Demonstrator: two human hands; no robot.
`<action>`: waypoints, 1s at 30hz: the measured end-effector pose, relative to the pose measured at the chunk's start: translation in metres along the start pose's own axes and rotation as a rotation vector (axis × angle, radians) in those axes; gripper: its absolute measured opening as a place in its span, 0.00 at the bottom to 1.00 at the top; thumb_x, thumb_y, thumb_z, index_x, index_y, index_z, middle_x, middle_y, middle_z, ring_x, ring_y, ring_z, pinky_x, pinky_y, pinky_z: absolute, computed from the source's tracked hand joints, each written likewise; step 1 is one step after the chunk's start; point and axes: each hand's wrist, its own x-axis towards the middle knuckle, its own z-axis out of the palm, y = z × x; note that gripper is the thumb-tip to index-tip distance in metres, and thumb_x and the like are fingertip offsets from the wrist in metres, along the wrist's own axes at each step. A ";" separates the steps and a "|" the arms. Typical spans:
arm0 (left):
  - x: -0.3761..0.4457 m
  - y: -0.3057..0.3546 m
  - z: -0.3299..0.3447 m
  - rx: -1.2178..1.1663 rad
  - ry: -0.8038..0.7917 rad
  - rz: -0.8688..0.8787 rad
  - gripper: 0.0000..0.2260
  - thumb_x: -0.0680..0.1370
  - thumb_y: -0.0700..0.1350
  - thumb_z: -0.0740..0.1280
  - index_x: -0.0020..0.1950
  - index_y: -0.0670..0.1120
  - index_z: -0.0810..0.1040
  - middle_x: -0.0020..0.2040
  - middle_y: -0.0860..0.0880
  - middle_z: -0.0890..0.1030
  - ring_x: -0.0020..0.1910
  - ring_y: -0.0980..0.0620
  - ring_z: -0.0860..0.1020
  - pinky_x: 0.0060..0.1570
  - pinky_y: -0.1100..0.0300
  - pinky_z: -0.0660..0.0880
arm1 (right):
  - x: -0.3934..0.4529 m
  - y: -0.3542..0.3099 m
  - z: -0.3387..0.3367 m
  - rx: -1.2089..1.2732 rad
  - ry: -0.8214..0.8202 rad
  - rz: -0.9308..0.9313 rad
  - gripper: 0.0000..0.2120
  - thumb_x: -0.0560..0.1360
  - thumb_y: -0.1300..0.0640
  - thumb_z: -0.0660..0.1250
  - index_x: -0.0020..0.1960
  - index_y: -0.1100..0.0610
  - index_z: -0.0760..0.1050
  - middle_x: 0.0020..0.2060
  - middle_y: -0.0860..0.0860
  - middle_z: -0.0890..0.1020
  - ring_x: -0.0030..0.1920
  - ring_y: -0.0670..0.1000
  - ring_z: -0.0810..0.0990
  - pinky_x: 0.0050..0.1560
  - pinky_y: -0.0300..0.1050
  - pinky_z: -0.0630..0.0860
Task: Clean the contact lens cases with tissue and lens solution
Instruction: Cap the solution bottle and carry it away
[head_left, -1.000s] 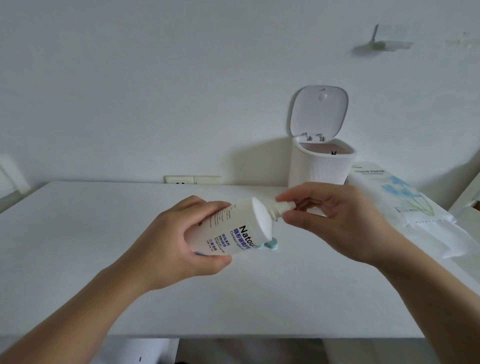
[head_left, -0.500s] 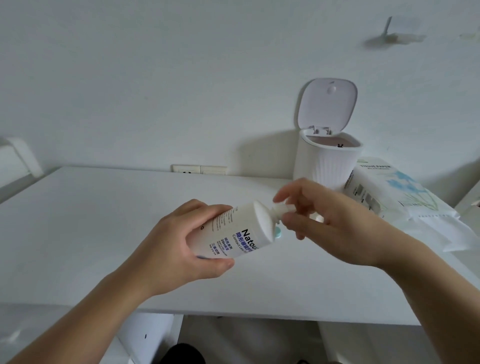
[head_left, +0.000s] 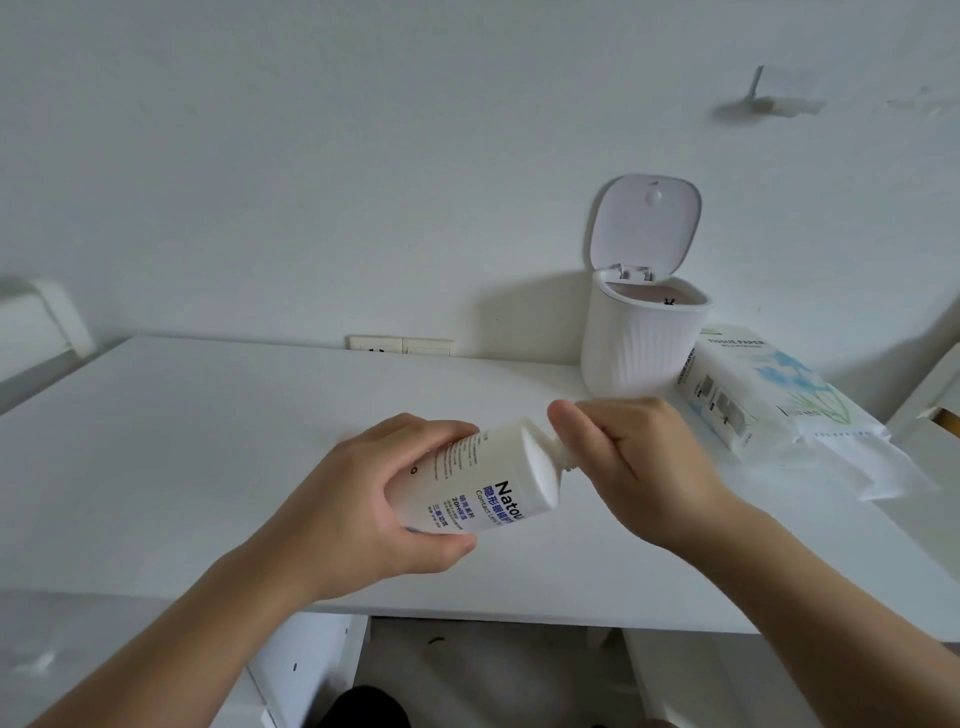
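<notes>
Both hands on the lens solution bottle, above the near middle of the white table

The left hand (head_left: 358, 499) wraps its curled fingers round the tilted white lens solution bottle (head_left: 483, 480), while the right hand (head_left: 631, 457) closes its fingers over the cap end. What is inside the bottle cannot be told. Far right, a small white bin (head_left: 641, 345) stands with its lid up, showing a pinkish inside; just beside it lies a tissue pack (head_left: 769, 395) with a sheet sticking out. The table (head_left: 182, 441) is otherwise white.

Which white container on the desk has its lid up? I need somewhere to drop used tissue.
The small ribbed bin against the wall, lid flipped up. The solution bottle is held in both hands; the tissue pack lies flat beside the bin.
</notes>
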 end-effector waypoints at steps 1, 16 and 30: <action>0.001 0.003 0.000 0.007 0.011 0.002 0.32 0.62 0.58 0.79 0.65 0.66 0.74 0.56 0.61 0.80 0.56 0.56 0.80 0.52 0.64 0.77 | 0.001 0.000 0.002 0.033 0.022 0.081 0.34 0.75 0.29 0.49 0.31 0.60 0.62 0.21 0.49 0.66 0.24 0.47 0.64 0.30 0.47 0.64; 0.029 -0.006 0.013 0.643 0.180 0.258 0.33 0.64 0.54 0.80 0.67 0.50 0.78 0.55 0.52 0.83 0.46 0.48 0.82 0.50 0.54 0.78 | 0.017 0.023 0.013 0.224 -0.153 0.505 0.35 0.76 0.27 0.51 0.26 0.55 0.61 0.22 0.52 0.69 0.21 0.53 0.69 0.33 0.48 0.68; 0.050 -0.030 0.032 0.654 0.208 0.264 0.32 0.67 0.56 0.76 0.68 0.52 0.71 0.56 0.52 0.83 0.48 0.47 0.82 0.52 0.51 0.76 | 0.033 0.062 0.045 0.189 0.202 0.198 0.25 0.80 0.49 0.55 0.25 0.52 0.56 0.19 0.46 0.59 0.23 0.46 0.57 0.25 0.36 0.53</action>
